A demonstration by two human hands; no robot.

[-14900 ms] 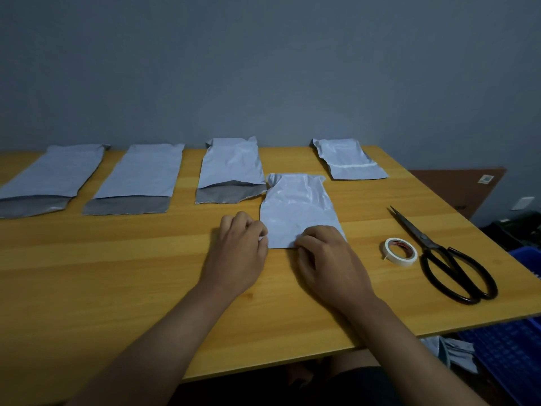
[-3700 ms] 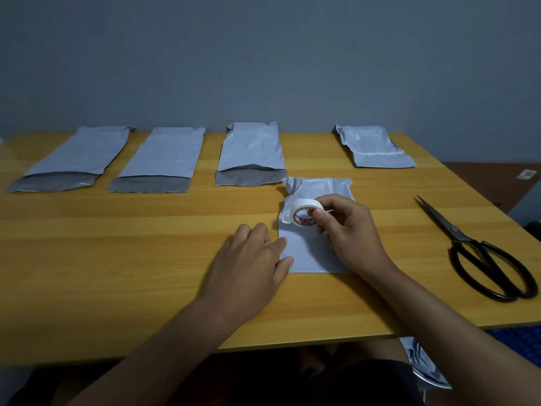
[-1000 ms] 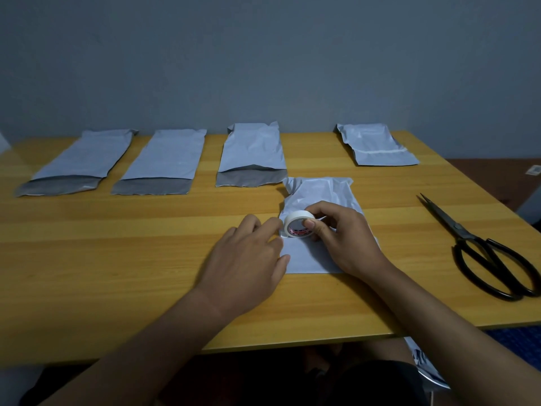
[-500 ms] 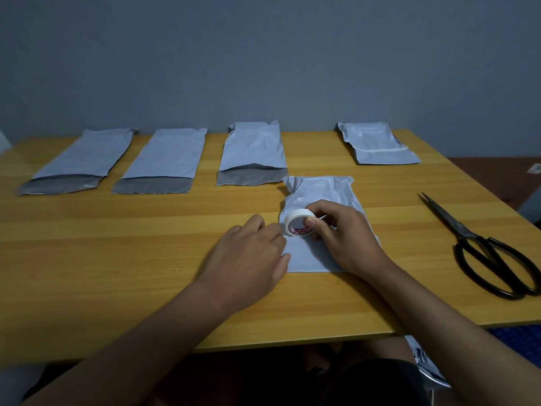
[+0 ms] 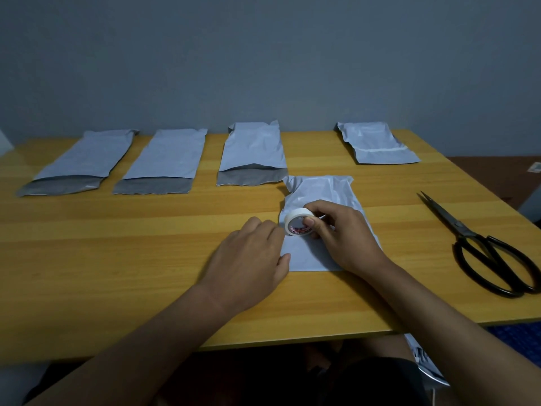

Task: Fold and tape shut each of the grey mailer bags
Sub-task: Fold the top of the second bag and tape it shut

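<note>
- Two hands meet at the folded bag (image 5: 317, 197) in the middle of the frame.
- The right hand (image 5: 345, 238) pinches the tape roll (image 5: 296, 221) on the bag.
- The left hand (image 5: 251, 259) lies flat, pressing the bag's left edge.
- Since a moment ago, almost nothing moved.

Folded grey mailer bag (image 5: 320, 191) lies flat mid-table, white tape roll (image 5: 297, 222) upright on it.

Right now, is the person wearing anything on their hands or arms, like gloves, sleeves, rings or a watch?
Nothing shows. The left hand and right hand are bare, with no gloves or rings visible. Both forearms are bare up to the frame's bottom edge, with no sleeve, watch or bracelet in view.
</note>
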